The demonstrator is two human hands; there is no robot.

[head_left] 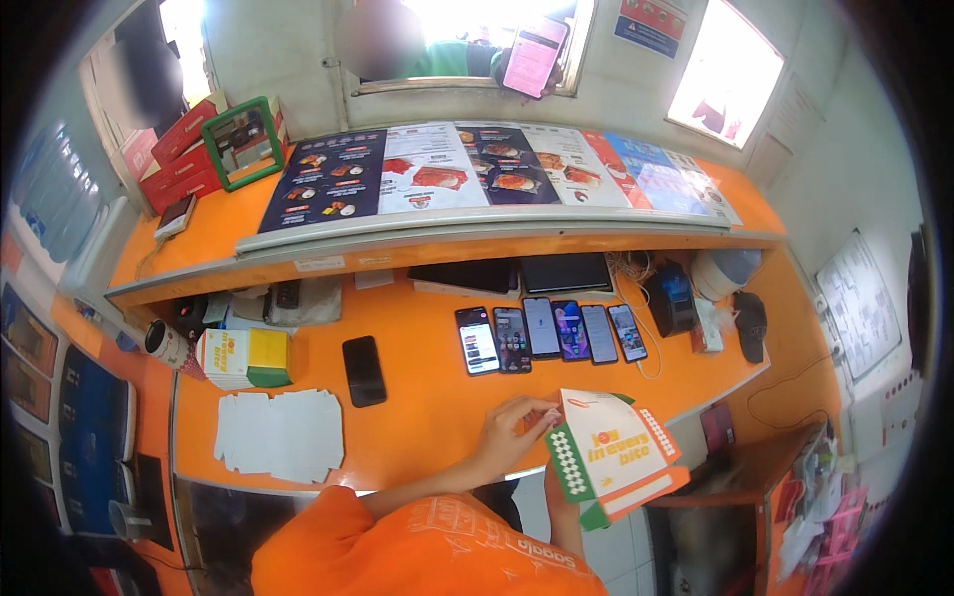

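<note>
In front of me, past the counter's near edge, is a partly folded food carton [621, 447], white with orange and green flaps. My left hand [512, 429] has its fingers bent and pinched at the carton's left edge. My right hand [558, 489] holds the carton from below; most of its fingers are hidden behind the cardboard. Flat carton blanks [280, 434], white side up, lie on the left of the orange counter [417, 427]. Behind them stands a stack of printed cartons [243, 358] in white, yellow and green.
A dark phone [364, 371] lies mid-counter, and several lit phones [542, 333] stand in a row farther right. Menu sheets [427, 169] cover the raised shelf. A card terminal [672, 298] and a black cap [750, 328] sit at right. Someone holds up a phone [537, 58] at the window.
</note>
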